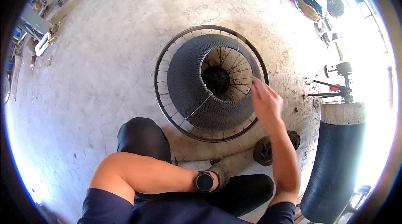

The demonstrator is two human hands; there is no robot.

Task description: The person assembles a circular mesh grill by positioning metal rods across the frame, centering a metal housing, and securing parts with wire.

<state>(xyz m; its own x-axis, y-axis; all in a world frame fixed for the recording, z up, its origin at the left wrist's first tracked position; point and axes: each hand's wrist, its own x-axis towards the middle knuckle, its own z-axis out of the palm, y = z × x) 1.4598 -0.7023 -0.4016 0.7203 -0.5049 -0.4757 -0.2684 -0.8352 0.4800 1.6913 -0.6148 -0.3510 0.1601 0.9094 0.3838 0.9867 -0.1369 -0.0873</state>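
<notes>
Currently, the right forearm [287,163] extends upward and slightly inward, with the right hand [266,100] at the right side of the dark ribbed coil [184,85]. Its fingers are bunched together; contact with the coil cannot be confirmed. The coil sits inside the spoked wheel rim [161,104] on the floor [104,69], ahead of the knees. The left forearm [163,172] lies across the lap; the left hand [222,173] appears covered in grey fabric, its grip indeterminable.

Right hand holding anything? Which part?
Can't tell: the right hand overlaps the right side of the dark ribbed coil in view, but actual contact is unclear.
</notes>
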